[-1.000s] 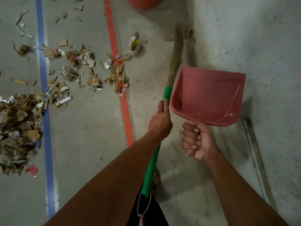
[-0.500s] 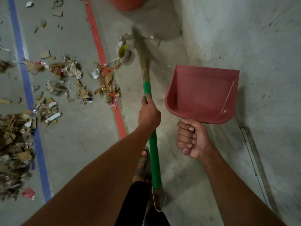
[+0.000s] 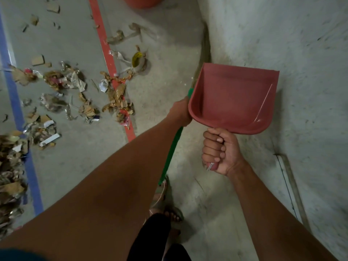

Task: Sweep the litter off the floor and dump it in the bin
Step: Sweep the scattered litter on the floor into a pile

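Observation:
My left hand point(image 3: 179, 113) grips the green handle of a broom point(image 3: 172, 150); its straw bristles point(image 3: 204, 48) blur along the foot of the wall. My right hand point(image 3: 219, 153) holds the handle of an empty red dustpan point(image 3: 233, 97), raised in front of the wall and partly hiding my left hand. Scattered litter point(image 3: 116, 95) of cardboard scraps and wrappers lies across the red floor line. A bigger heap of litter point(image 3: 11, 162) sits at the left edge. The rim of an orange bin point(image 3: 141, 1) shows at the top.
A grey concrete wall point(image 3: 282, 44) runs down the right side. A blue floor line point(image 3: 17, 110) and a red floor line point(image 3: 111, 61) cross the concrete floor. My sandalled feet point(image 3: 167, 206) stand below the broom. A thin pipe point(image 3: 290, 185) lies along the wall's base.
The broom's bristles have swung from the litter near the red line rightward to the wall. My left hand moved right, behind the dustpan. Some scraps shifted left of the bristles.

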A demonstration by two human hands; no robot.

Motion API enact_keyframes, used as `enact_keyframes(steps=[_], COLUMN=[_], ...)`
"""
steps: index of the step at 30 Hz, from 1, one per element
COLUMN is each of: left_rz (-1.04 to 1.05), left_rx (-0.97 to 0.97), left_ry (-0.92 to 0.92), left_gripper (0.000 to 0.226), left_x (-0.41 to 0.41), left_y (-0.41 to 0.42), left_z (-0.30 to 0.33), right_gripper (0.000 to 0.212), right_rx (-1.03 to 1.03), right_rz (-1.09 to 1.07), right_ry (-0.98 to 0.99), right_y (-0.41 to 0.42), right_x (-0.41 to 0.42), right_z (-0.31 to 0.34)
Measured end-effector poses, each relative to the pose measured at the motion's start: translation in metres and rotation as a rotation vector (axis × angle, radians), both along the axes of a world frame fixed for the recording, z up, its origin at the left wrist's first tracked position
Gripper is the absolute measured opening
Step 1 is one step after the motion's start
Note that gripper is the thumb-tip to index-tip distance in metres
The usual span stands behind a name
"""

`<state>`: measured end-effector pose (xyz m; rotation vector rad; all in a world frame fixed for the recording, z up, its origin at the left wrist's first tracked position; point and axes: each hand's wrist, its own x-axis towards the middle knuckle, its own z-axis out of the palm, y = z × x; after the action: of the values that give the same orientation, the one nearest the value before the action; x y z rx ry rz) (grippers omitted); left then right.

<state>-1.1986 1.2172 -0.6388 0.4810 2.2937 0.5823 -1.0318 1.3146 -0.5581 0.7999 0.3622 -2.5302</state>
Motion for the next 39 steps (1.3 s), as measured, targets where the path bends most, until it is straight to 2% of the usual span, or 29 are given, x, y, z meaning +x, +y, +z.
enact_keyframes(steps=[3,6,9,12,17,22,26,30,34,39], left_rz=[0.212,0.380,0.379,0.340,0.326,0.546,0.744,0.903,0.866,0.587], left_rx=[-0.032,0.010,0.039,0.064,0.019,-0.087,-0.102,-0.140,-0.098,-0.039], left_ry=[-0.027,0.014,0.110,0.168,0.135,0.006,0.001,0.027,0.063,0.101], left_gripper=[0.042,0.053,0.065,0.065,0.063,0.051,0.056,0.071,0.078,0.075], left_x=[0.008,0.030,0.040,0.030,-0.031,-0.081,-0.073,-0.048,-0.018,0.002], left_y=[-0.024,-0.053,-0.073,-0.076,-0.061,-0.082,-0.121,-0.146,-0.140,-0.111], left_z=[-0.005,-0.006,-0.007,-0.003,0.000,0.003,0.002,0.004,0.009,0.017], right_gripper=[0.040,0.041,0.042,0.042,0.040,0.039,0.040,0.039,0.040,0.042], right_rx=[0.013,-0.005,0.000,0.001,0.005,0.010,-0.003,-0.023,0.000,0.022], right_rz=[0.007,0.008,0.013,0.018,0.050,0.093,0.104,0.110,0.123,0.135], right_ry=[-0.012,-0.003,0.006,0.005,0.001,-0.007,-0.005,0.007,-0.007,-0.010], right_y=[-0.008,-0.018,-0.025,-0.028,-0.026,-0.034,-0.046,-0.056,-0.060,-0.060], right_x=[-0.005,-0.010,-0.019,-0.025,-0.035,-0.046,-0.055,-0.065,-0.071,-0.076], right_z=[-0.002,-0.002,0.001,0.004,-0.002,-0.009,-0.008,-0.005,-0.001,0.000])
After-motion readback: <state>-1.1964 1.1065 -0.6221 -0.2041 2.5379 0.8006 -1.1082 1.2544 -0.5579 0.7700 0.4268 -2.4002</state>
